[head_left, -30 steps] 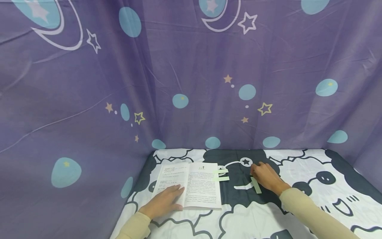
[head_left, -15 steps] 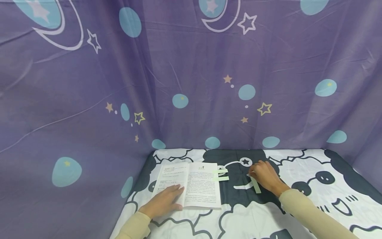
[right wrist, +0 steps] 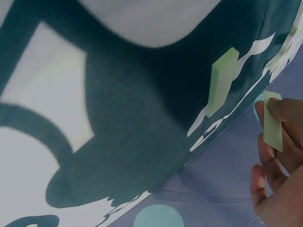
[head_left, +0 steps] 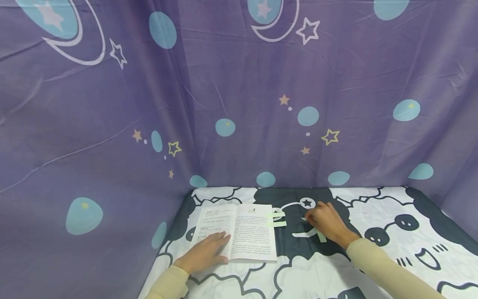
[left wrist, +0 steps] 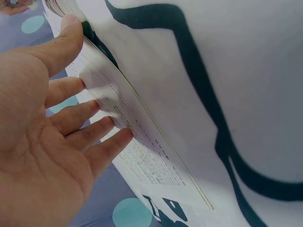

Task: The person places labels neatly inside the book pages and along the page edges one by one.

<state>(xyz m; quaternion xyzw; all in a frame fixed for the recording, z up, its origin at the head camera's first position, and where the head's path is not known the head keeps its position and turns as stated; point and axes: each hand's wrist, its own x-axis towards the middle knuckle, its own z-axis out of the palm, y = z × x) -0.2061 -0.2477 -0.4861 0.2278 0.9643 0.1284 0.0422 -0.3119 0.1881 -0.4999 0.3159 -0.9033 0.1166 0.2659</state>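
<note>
An open book (head_left: 254, 238) lies face up on the patterned cloth. My left hand (head_left: 205, 251) rests on its left page with fingers spread; the left wrist view shows the fingertips touching the printed page (left wrist: 151, 161) and the thumb by the lower edge. My right hand (head_left: 328, 224) is raised to the right of the book. Between thumb and fingers it pinches a pale green sticky note strip (right wrist: 272, 125). Beneath that hand, a small pad of the same strips (right wrist: 222, 82) lies on the dark cloth, partly hidden in the head view.
Two pale green sticky tabs (head_left: 279, 224) stick out from the book's right edge. The white and black cartoon cloth (head_left: 310, 274) covers the table. A purple curtain (head_left: 242, 158) with stars and moons hangs behind and at the sides.
My right hand has moved a little left, off the pad and toward the book, with the sticky note strip in its fingers. The left hand and the book stay put.
</note>
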